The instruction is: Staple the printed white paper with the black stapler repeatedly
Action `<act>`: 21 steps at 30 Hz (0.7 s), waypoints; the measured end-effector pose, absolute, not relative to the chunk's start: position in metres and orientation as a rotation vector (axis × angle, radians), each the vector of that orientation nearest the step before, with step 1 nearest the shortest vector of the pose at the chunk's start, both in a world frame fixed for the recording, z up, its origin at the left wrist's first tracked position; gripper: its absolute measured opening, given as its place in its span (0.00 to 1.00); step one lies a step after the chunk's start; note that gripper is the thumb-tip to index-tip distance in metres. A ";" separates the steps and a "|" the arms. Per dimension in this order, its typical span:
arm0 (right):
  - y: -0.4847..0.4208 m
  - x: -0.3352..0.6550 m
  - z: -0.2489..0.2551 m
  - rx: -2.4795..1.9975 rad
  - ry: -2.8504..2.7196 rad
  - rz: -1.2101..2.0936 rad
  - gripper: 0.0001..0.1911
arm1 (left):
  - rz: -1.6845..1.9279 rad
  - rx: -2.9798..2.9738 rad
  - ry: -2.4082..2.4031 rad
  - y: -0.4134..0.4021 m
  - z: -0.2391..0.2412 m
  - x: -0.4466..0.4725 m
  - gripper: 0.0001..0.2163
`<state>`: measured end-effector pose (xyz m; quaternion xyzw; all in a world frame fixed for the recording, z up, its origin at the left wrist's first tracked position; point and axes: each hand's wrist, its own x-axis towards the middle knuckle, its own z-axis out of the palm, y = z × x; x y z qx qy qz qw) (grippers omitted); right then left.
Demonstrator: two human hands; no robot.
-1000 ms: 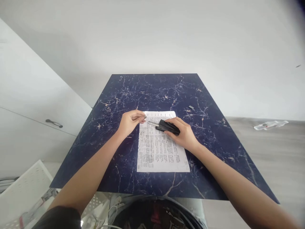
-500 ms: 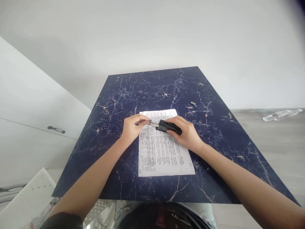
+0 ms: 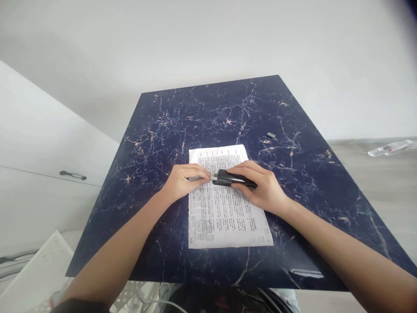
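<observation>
My right hand (image 3: 262,184) is closed around a black stapler (image 3: 239,179), held above the printed paper (image 3: 228,221) with its front end to the left. From that end sticks out a short length of thin metal, which looks like the stapler's staple pusher (image 3: 213,177). The fingertips of my left hand (image 3: 187,179) pinch its outer end. Fingers hide part of this metal piece. White pages, apparently a small stack covered in dark print, lie under both hands.
A small grey-green block (image 3: 271,135), its kind unclear, lies on the dark blue marbled table (image 3: 202,121) at the back right. Clear plastic packaging (image 3: 391,148) is on the floor to the right. A white cabinet (image 3: 39,143) stands left.
The metal piece has slid further into the stapler, and less of it shows. My left hand has moved right, closer to the stapler. The camera view has shifted slightly.
</observation>
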<state>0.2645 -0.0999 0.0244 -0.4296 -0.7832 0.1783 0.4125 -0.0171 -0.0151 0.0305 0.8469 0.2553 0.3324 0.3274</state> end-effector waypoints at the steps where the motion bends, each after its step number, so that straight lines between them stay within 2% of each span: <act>1: -0.100 0.265 0.025 -1.080 -1.972 0.452 0.17 | 0.859 2.208 0.665 -0.015 0.030 -0.017 0.05; 18: -0.100 0.265 0.025 -1.113 -1.965 0.501 0.17 | 0.690 2.293 0.628 -0.008 0.031 -0.018 0.07; 21: -0.100 0.265 0.023 -1.157 -1.979 0.507 0.22 | 0.631 2.291 0.610 0.000 0.031 -0.030 0.10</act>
